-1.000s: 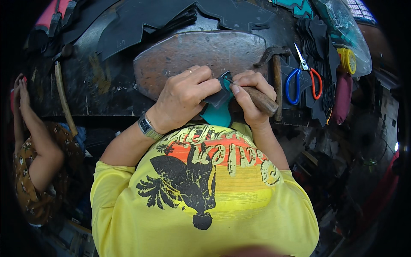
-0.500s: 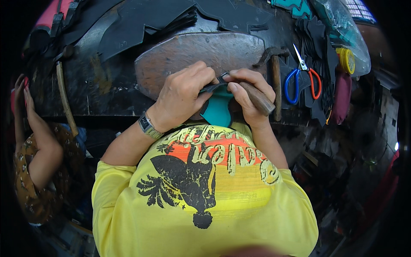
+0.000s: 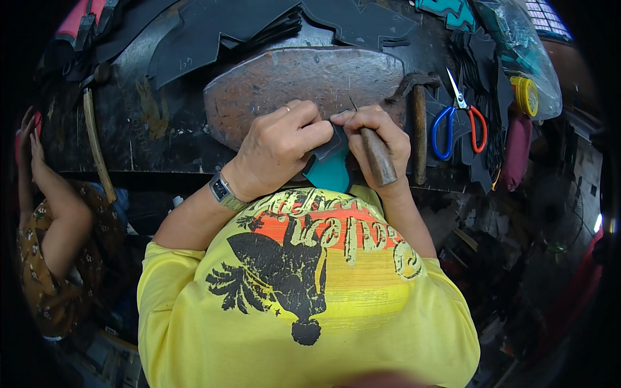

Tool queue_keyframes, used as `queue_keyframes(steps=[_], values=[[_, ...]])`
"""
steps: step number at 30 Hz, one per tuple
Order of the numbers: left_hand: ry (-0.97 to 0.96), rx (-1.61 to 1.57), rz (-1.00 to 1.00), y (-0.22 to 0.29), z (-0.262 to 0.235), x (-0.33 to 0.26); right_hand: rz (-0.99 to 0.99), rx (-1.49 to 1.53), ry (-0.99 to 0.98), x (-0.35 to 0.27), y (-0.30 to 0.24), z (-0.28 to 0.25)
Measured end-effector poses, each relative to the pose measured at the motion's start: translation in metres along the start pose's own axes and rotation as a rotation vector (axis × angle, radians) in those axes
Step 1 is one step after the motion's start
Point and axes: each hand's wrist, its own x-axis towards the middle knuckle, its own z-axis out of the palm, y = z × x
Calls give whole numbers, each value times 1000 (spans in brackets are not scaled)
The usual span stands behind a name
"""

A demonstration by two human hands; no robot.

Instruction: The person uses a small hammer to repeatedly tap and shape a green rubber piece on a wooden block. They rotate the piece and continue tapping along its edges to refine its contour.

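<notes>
1. The left hand [image 3: 275, 149] lies at the near edge of a worn brown slab [image 3: 304, 81]. Its grip is pressed together, thumb and fingers pinching a dark piece [image 3: 331, 143] of sheet material.
2. The piece sits between the two hands, at the slab's near rim. A teal part [image 3: 328, 173] of it hangs below the dark part, toward the yellow shirt [image 3: 304, 291]. Its long axis runs roughly up and down in the view, from the slab toward the person.
3. The right hand [image 3: 378, 132] is closed around a tool [image 3: 376, 155] with a brown wooden handle. The handle's butt end points down toward the person. The thin metal tip [image 3: 353, 103] pokes out above the fingers, pointing away and slightly left over the slab. The tool's long axis leans a little from vertical.
4. The right thumb touches the piece next to the left thumb; the two hands are touching or nearly so.
5. A watch [image 3: 224, 191] is on the left wrist.
6. On the dark surface [image 3: 155, 136], right of the hands, a hammer [image 3: 417, 123] lies with its handle toward the person. Farther right lie scissors [image 3: 458, 123] with one blue and one red loop, blades pointing away.
7. Black cut pieces [image 3: 213, 32] are heaped behind the slab.
8. At the far left, another person's arm [image 3: 55, 207] is raised.
</notes>
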Motion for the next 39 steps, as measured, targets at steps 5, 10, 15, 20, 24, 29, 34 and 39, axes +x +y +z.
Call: queue_keyframes(steps=[5, 10, 15, 20, 24, 29, 34, 39], values=[[23, -39, -71, 2, -2, 0, -118, -156, 15, 5, -5, 2], [-105, -102, -296, 6, -15, 13, -139, -233, 22, -1, -15, 5], [-180, 90, -70, 9, -43, 33, -147, -253, 0, -3, -15, 6], [-464, 215, -7, -1, -55, 50, -105, -180, -13, -5, -10, 5], [-428, 132, -12, 2, -52, 41, 1, -14, -27, -10, -6, 3], [-280, 120, -23, 10, -46, 24, 78, 180, 7, -15, -3, 1], [-219, 115, 7, 12, -43, 18, 47, 110, -15, -12, -4, 2], [-216, 140, 31, 18, -36, 13, -67, -72, -46, -7, -5, 2]])
